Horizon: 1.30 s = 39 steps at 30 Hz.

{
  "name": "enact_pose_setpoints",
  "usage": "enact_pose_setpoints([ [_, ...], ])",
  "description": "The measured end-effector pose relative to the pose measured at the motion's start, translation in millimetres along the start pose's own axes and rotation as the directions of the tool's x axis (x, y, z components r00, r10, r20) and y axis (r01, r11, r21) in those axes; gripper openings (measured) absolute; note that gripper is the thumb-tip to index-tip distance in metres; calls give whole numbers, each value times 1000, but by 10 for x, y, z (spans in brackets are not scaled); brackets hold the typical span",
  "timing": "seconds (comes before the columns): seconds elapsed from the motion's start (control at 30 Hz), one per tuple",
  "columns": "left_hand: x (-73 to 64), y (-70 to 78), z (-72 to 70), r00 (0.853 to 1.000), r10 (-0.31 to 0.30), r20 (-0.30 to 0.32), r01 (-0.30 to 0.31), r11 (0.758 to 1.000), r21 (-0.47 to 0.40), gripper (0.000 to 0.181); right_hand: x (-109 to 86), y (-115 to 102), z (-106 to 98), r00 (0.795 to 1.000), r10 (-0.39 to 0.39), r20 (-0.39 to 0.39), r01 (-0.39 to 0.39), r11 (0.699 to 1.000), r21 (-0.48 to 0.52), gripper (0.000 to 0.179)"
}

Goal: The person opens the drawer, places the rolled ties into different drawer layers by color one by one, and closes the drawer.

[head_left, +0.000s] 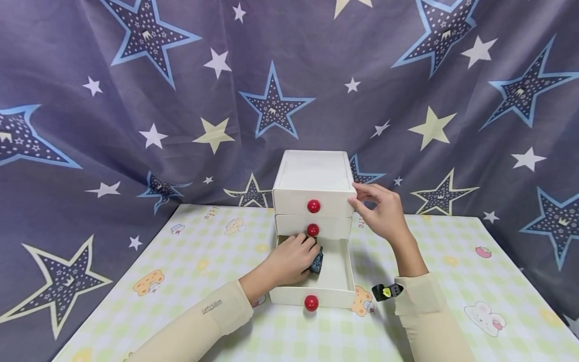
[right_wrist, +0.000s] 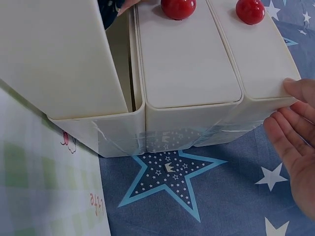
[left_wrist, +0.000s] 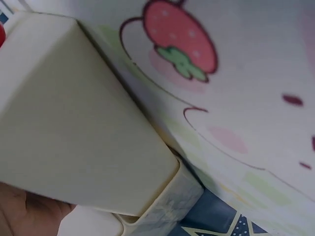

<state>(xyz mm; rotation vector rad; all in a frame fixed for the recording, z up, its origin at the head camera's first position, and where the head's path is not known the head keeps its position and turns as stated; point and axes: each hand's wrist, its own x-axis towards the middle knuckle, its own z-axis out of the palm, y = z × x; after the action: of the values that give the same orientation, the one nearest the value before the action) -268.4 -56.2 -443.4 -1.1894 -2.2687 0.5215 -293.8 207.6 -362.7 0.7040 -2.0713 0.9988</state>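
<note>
A white three-drawer cabinet point(head_left: 315, 171) with red round knobs stands on the table, its bottom drawer point(head_left: 336, 274) pulled out. My left hand point(head_left: 293, 259) reaches into that drawer, fingers curled over a dark blue patterned piece point(head_left: 318, 262) that looks like cloth. Part of this piece is hidden under the hand; the right wrist view shows its dark edge point(right_wrist: 109, 12) above the drawer. In the left wrist view, the drawer's outer side point(left_wrist: 93, 118) covers most of the left hand. My right hand point(head_left: 382, 208) holds the cabinet's upper right front corner, thumb on the front and fingers along the side.
A black strap-like thing with a yellow patch point(head_left: 387, 291) is beside the right sleeve. The table wears a green-and-white checked cloth point(head_left: 203, 281) with cartoon prints. A dark star-patterned curtain point(head_left: 316, 125) hangs right behind the cabinet.
</note>
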Motion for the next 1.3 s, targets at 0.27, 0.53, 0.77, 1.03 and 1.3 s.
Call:
enact_pose_setpoints([
  [0.27,37,32,30,1000,-19,-3,19,1000,18,56,5,-3,4,1000,14,4,-14,1000,15,37],
  [0.53,23,42,19,1000,-12,15,12,1000,10,66,1,14,5,1000,13,2,-13,1000,10,37],
  [0.77,-10,-20,-96,997,0,74,11,989,-145,75,-1,19,2,1000,11,4,-11,1000,11,37],
  [1.03,-46,-83,-124,998,27,61,-12,973,-232,68,-1,3,2,1000,17,4,-17,1000,1,37],
  [1.3,-64,-186,-191,1000,29,-9,-30,964,-266,52,-4,0,-2,1000,19,7,-19,1000,-8,38],
])
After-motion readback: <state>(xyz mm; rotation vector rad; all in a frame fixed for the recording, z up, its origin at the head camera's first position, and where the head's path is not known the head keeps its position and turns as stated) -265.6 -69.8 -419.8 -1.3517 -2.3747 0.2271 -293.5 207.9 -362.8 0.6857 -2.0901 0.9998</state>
